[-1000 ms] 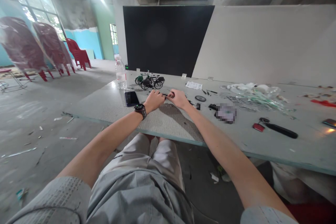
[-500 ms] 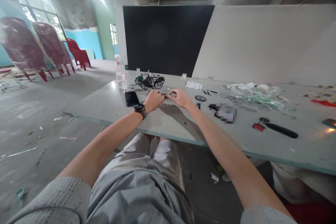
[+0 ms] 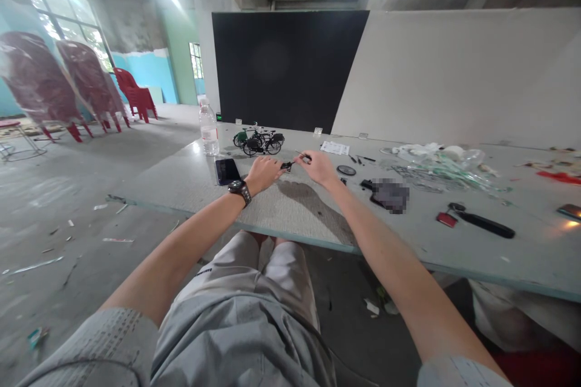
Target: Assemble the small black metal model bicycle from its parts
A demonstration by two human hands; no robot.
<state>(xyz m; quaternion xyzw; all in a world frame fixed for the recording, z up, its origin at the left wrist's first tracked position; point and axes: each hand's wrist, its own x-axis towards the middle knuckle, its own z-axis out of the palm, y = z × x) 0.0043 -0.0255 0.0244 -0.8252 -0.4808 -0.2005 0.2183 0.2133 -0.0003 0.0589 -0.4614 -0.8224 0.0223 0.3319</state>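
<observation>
Thin rod (image 3: 301,156) pinched by right hand (image 3: 318,168); left hand (image 3: 264,173) fingers together beside small black part (image 3: 286,165).

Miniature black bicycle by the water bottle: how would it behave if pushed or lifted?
The miniature black bicycle stands on two narrow wheels, so it would likely roll if pushed lengthwise and tip if nudged sideways. Its thin spokes look fragile.

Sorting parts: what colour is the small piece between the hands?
Black in the head view: the small piece by the left hand.
</observation>
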